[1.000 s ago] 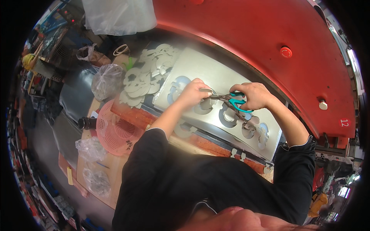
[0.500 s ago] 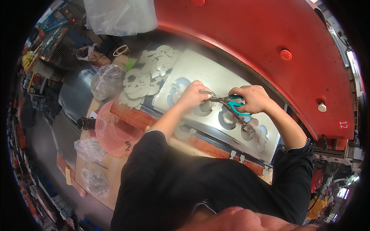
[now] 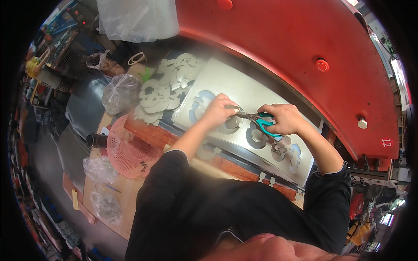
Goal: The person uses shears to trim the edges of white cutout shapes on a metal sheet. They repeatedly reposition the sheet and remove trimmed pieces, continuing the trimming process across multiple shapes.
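Note:
My right hand is closed round teal-handled pliers. Their dark jaws point left and meet a small curved grey metal piece pinched in my left hand. Its exact shape is partly hidden by the fingers. Both hands are above a flat silver metal sheet with a row of rounded cutouts. Loose cut metal shapes lie over the cutouts at its right end.
Flat grey metal cutouts are piled left of the sheet. A pink perforated basket stands nearer, beside clear plastic bags and a filled bag. A red machine panel with a red push button borders the far side.
My right hand has shifted slightly down with the pliers, and their handles sit at a slightly different angle. My left hand stays almost in place with the metal piece.

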A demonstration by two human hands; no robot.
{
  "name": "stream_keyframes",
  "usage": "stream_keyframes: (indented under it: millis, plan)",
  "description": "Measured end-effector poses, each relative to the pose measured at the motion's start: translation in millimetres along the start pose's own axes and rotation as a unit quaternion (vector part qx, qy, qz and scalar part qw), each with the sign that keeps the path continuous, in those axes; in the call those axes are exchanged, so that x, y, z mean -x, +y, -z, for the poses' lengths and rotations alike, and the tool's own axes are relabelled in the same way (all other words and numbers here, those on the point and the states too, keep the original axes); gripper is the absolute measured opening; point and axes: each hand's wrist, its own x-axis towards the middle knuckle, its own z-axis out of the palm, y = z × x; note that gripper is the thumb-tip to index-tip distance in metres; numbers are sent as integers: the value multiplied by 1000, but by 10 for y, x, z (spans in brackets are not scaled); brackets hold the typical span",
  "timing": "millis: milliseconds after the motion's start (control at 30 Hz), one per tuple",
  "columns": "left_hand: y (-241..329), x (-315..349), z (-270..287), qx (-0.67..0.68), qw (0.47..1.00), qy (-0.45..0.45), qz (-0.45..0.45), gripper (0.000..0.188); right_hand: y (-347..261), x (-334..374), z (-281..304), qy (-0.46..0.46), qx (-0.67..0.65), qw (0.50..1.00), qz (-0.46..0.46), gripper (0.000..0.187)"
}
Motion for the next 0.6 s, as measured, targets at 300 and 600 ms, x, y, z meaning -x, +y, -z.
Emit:
stream_keyframes:
  millis: [300,600]
  plan:
    - [-40,-7,-15,27,1000,0,13,11,-28,-6,46,-9,20,1000,-2,51]
    - [-36,5,-10,27,1000,-4,7,11,0,-29,21,-18,9,1000,-6,51]
